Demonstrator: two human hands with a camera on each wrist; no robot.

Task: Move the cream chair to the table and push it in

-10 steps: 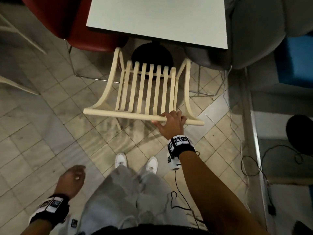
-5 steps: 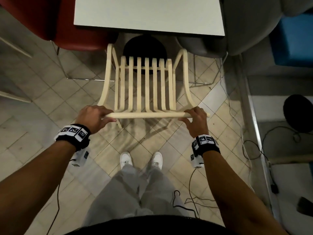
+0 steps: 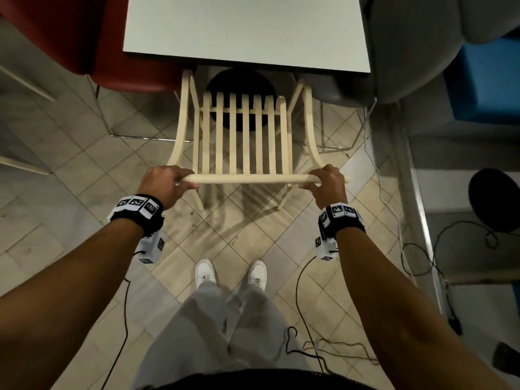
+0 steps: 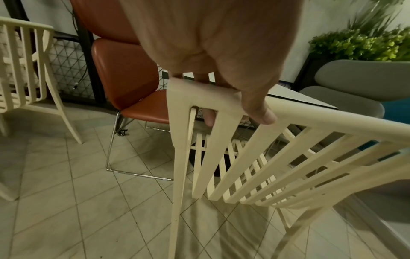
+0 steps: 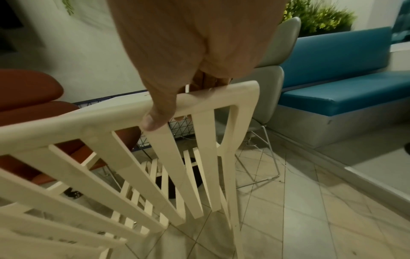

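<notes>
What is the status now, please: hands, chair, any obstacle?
Left hand, right hand grip cream chair top rail. Front at table edge. Red chair, grey chair flank.

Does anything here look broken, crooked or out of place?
Nothing looks damaged. The cream chair sits square to the table, both hands on its top rail. Only loose cables trail across the floor at the right.

The head view is dim and warm, its corners falling off into dark; the pale surface (image 3: 247, 26) is the brightest patch, without glare. Striped shadows of the cream chair (image 3: 244, 142) fall on the floor tiles (image 3: 70, 175) toward the person — the light comes from ahead and above. Straight lines bow at the edges. Both wrist views are brighter, soft with motion blur, and each hand (image 4: 213, 43) fills the top, unfocused.
</notes>
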